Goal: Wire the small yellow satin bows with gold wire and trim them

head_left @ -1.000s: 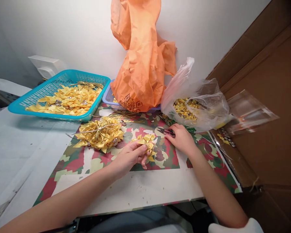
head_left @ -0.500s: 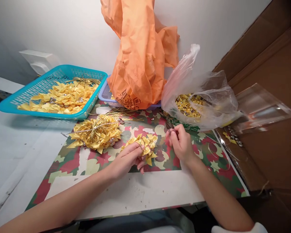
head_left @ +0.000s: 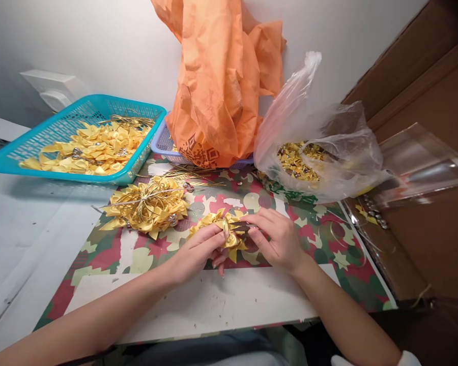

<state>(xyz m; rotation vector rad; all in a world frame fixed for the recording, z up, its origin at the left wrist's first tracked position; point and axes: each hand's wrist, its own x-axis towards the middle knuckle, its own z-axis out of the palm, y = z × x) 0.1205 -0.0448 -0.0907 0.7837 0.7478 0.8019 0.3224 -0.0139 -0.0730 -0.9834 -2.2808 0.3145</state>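
Observation:
My left hand (head_left: pixel 198 253) is closed on a bunch of yellow satin ribbon bows (head_left: pixel 235 243), bound with gold wire, low over the patterned sheet. My right hand (head_left: pixel 278 240) grips small dark scissors (head_left: pixel 241 225); their handles are hidden in my fingers. The blades point left and reach the gold wire at the top of the bunch. I cannot tell whether they close on the wire. Left of my hands lies a bigger cluster of yellow bows (head_left: pixel 145 207) with gold wires gathered at its centre.
A teal basket (head_left: pixel 57 177) of yellow bows stands back left. Behind, an orange bag (head_left: pixel 217 91) rests on a purple basket (head_left: pixel 161 143). At right are a clear plastic bag (head_left: pixel 336 178) of yellow pieces and a cardboard box (head_left: pixel 435 101). Loose gold wires (head_left: pixel 191 175) lie mid-table.
My right hand has moved left and down, bringing the scissors from upright to pointing at the wire on the bunch. My left hand stays nearly in place. The view has shifted slightly.

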